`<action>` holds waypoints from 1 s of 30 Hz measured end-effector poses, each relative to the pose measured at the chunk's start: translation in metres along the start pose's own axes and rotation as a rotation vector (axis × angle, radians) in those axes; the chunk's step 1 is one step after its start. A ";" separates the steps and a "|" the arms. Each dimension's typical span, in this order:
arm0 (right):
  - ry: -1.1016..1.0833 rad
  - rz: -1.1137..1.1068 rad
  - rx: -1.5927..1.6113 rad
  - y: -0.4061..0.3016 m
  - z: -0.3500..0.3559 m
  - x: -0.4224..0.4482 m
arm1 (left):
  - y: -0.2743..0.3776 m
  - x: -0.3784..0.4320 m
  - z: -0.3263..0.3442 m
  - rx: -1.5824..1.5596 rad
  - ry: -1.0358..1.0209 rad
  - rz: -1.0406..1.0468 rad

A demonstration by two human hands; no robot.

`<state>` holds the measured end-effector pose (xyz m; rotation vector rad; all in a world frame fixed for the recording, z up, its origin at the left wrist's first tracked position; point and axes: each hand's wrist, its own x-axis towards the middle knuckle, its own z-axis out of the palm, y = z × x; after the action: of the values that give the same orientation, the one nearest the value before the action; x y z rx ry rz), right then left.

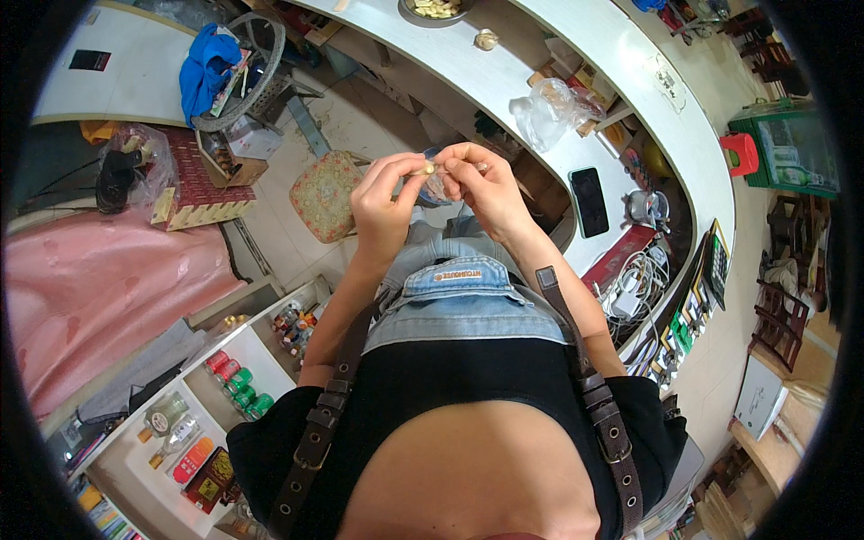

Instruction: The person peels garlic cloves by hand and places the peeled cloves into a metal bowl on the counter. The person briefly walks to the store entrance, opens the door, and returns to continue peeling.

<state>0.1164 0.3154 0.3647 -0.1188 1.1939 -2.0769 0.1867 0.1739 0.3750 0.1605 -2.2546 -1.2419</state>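
Observation:
In front of my body my left hand [390,199] and my right hand [484,189] are raised close together. Between the thumb and fingers of my left hand is a pale garlic clove [429,167]. My right fingertips pinch a thin piece of papery skin beside it, and another small pale piece, perhaps garlic, shows at my right fingers. Below the hands is a bowl [432,196] with pale scraps, partly hidden by the fingers. On the white counter lie a garlic bulb [486,40] and a metal bowl [435,19] of peeled cloves.
A curved white counter [499,74] runs ahead and to the right, bearing a clear plastic bag [550,115] and a smartphone [589,202]. Coiled white cables [634,283] lie at the right. A stool with a floral cushion [326,196] stands ahead to the left. Shelves with cans [239,381] are at the left.

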 end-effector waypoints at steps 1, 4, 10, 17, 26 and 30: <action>-0.002 -0.009 -0.035 0.001 0.001 -0.001 | 0.001 0.002 -0.001 0.081 0.012 0.076; 0.004 -0.072 -0.164 0.000 0.005 -0.004 | 0.005 0.004 -0.003 0.189 0.015 0.185; 0.055 -0.195 -0.480 0.006 0.005 -0.002 | 0.006 0.004 -0.007 0.193 -0.036 0.182; 0.016 0.000 0.078 0.004 0.012 0.000 | -0.011 -0.006 -0.006 -0.652 -0.138 -0.394; -0.025 -0.090 0.149 0.012 0.009 0.003 | -0.026 -0.011 0.004 -1.237 -0.160 -0.714; 0.005 -0.099 0.259 0.006 0.011 0.003 | -0.031 -0.013 0.007 -1.264 -0.100 -0.761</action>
<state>0.1226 0.3036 0.3655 -0.0518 0.9272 -2.2995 0.1890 0.1663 0.3414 0.4736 -1.0602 -2.8313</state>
